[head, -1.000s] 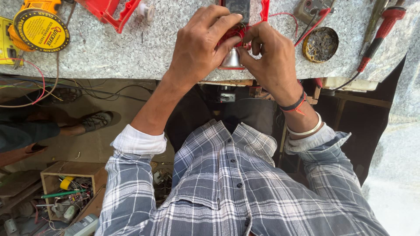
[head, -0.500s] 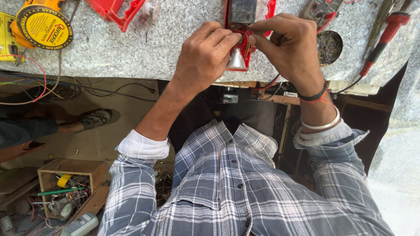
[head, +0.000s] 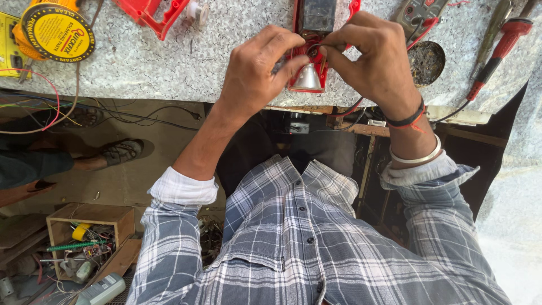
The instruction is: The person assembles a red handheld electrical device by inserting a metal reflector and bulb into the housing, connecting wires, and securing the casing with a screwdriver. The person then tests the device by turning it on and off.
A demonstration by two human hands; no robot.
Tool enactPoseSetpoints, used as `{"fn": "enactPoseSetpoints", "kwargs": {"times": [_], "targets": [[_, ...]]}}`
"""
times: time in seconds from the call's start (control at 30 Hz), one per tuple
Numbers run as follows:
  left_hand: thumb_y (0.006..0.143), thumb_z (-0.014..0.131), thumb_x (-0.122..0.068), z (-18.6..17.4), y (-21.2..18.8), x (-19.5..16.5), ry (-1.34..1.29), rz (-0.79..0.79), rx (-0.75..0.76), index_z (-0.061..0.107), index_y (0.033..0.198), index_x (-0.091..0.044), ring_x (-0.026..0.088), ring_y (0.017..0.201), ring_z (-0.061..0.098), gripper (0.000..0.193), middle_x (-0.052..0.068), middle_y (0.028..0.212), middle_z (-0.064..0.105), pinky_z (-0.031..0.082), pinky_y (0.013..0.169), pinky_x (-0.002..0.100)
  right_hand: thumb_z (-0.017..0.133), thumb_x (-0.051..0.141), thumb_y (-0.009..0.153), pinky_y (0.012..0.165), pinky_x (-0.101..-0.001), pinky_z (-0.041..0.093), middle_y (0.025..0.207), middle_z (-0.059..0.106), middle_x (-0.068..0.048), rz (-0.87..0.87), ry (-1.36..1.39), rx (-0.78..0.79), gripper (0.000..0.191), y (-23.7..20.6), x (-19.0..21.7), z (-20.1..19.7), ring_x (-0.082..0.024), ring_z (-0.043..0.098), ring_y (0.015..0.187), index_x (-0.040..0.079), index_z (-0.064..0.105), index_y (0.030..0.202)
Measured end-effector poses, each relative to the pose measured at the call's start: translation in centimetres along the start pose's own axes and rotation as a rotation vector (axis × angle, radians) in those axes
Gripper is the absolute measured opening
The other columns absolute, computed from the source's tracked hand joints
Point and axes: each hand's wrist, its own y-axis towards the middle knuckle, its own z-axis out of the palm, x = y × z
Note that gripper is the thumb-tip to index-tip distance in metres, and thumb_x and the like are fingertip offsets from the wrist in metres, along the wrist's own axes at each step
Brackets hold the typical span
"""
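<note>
Two hands on red torch [head: 309, 53], speckled stone bench [head: 169, 62]

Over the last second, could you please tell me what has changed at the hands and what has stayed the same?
Both hands, left hand and right hand, moved slightly apart and their fingertips now pinch at the top of the red plastic torch body with silver reflector cone; a second ago they covered it closely. The torch stays on the speckled stone worktop, as does the round yellow tin.

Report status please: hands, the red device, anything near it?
Both hands, left hand and right hand, pinching the red device on the counter. Small dish beside, not blocking.
</note>
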Motion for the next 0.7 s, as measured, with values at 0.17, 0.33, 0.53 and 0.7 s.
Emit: {"fn": "enactPoseSetpoints", "kwargs": {"times": [0.17, 0.33, 0.53, 0.7], "targets": [[0.098, 0.082, -0.010, 0.7, 0.2, 0.6, 0.014, -0.028, -0.062, 0.073, 0.106, -0.010, 0.018, 0.092, 0.076, 0.013, 0.000, 0.104, 0.071, 0.062, 0.080, 0.032, 0.082, 0.005, 0.092, 0.068, -0.0351, 0.054, 0.082, 0.071, -0.008, 0.062, -0.061, 0.065, 0.005, 1.1, -0.1, -0.2, -0.021, 0.070, 0.075, 0.003, 0.080, 0.096], [0.096, 0.084, -0.011, 0.8, 0.5, 0.7, 0.048, 0.055, -0.026, 0.075, 0.110, -0.009, 0.020, 0.098, 0.070, 0.016, 0.001, 0.107, 0.067, 0.061, 0.083, 0.034, 0.083, 0.014, 0.090, 0.065, -0.0358, 0.055, 0.080, 0.073, -0.007, 0.114, -0.156, 0.129, 0.009, 2.1, 0.1, -0.1, -0.021, 0.070, 0.068, 0.005, 0.080, 0.091], [0.090, 0.083, -0.012, -0.3, 0.8, 0.0, 0.262, 0.112, 0.086, 0.076, 0.107, -0.006, 0.022, 0.106, 0.062, 0.019, 0.001, 0.111, 0.066, 0.057, 0.086, 0.037, 0.076, 0.009, 0.096, 0.068, -0.0387, 0.054, 0.087, 0.072, -0.009, 0.045, -0.143, 0.100, 0.007, 1.3, 1.0, -1.0, -0.024, 0.069, 0.074, 0.006, 0.081, 0.101], [0.091, 0.079, -0.009, -1.3, 0.8, -0.3, 0.296, 0.112, 0.184, 0.075, 0.112, 0.000, 0.025, 0.114, 0.056, 0.023, 0.005, 0.120, 0.061, 0.056, 0.095, 0.038, 0.071, 0.004, 0.088, 0.073, -0.0414, 0.054, 0.100, 0.067, -0.011, -0.049, -0.149, 0.160, 0.031, 0.2, 1.6, -1.3, -0.029, 0.067, 0.085, 0.010, 0.080, 0.117]]}}
